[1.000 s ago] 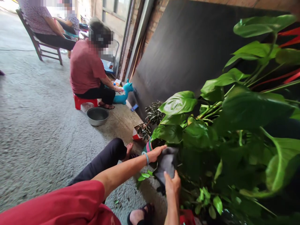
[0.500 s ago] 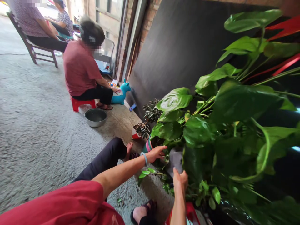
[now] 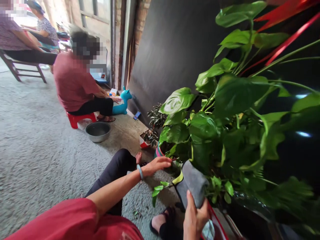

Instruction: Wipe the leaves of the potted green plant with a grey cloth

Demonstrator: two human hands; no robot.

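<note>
Nearest to me, my right hand (image 3: 196, 216) has dropped low and drawn back toward my body compared with a second ago; its grip is pinched on the lower end of the grey cloth (image 3: 193, 183), thumb across the front, fingers behind. The cloth, which a second ago was pressed in among the lower leaves, now stands clear of them, draped upright just in front of the large leafy plant (image 3: 225, 126), touching a small yellowish leaf at its upper left edge. I judge the wiping contact on that leaf cluster to be broken for the moment. My left hand (image 3: 160, 164) has stayed reaching toward the plant's base, fingers spread and holding nothing, palm down just beside the rim of the striped pot (image 3: 158, 152); whether it touches a leaf I cannot tell. A sandalled foot (image 3: 162, 226) rests on the concrete floor (image 3: 45, 160) below the cloth. Further left and beyond, a small dark-leaved plant in a red-and-white pot (image 3: 147, 138) sits near the black board (image 3: 172, 53). Further still, a metal basin (image 3: 98, 131) lies on the floor beside a seated person (image 3: 75, 83) on a red stool (image 3: 77, 119), with a blue toy animal (image 3: 122, 104) just past them.
</note>
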